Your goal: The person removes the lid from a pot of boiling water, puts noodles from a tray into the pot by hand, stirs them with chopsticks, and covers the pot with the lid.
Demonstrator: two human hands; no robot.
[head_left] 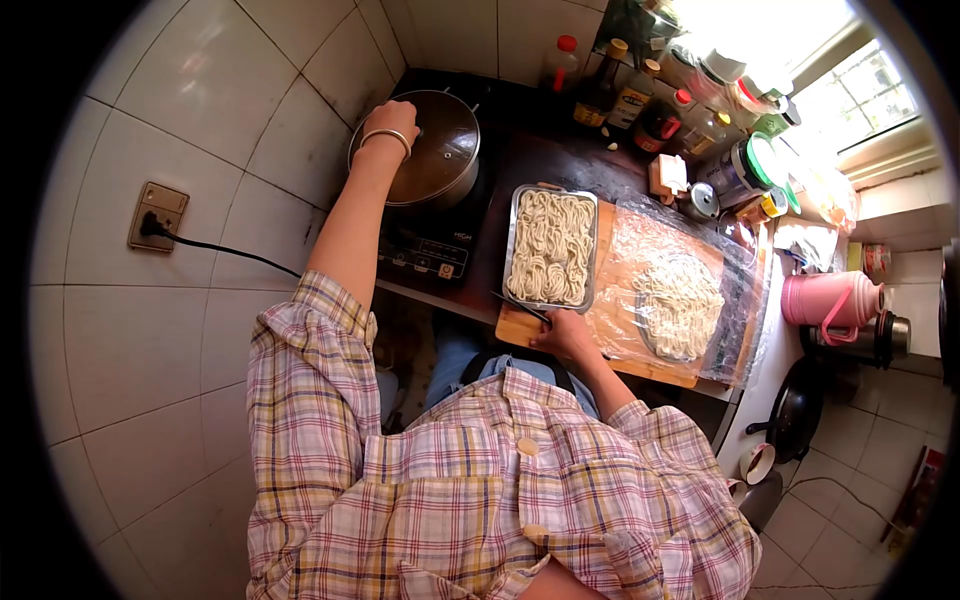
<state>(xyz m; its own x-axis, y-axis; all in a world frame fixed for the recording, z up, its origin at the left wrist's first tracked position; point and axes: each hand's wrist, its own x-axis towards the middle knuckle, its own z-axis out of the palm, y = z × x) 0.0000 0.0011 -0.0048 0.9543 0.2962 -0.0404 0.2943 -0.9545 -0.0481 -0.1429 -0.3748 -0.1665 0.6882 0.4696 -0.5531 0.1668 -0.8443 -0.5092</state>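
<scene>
Round, brown-tinted glass lid (pixel 456 136) on the silver metal pot (pixel 462 186) should be stiff, fairly light and breakable, perhaps slippery if damp, so the best hold is its central knob, over which the left hand's (pixel 392 122) fingers appear curled. The right hand (pixel 566 334) grips a thin dark utensil (pixel 523 307) beside the rectangular metal tray (pixel 510 245) of pale noodles (pixel 550 245).

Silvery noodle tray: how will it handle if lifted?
Tray itself likely stiff, given its raised, straight rim. Noodles probably floppy: strands lie in soft loops, may slide if tilted. Unlikely to roll: it's rectangular and lies flat.
</scene>
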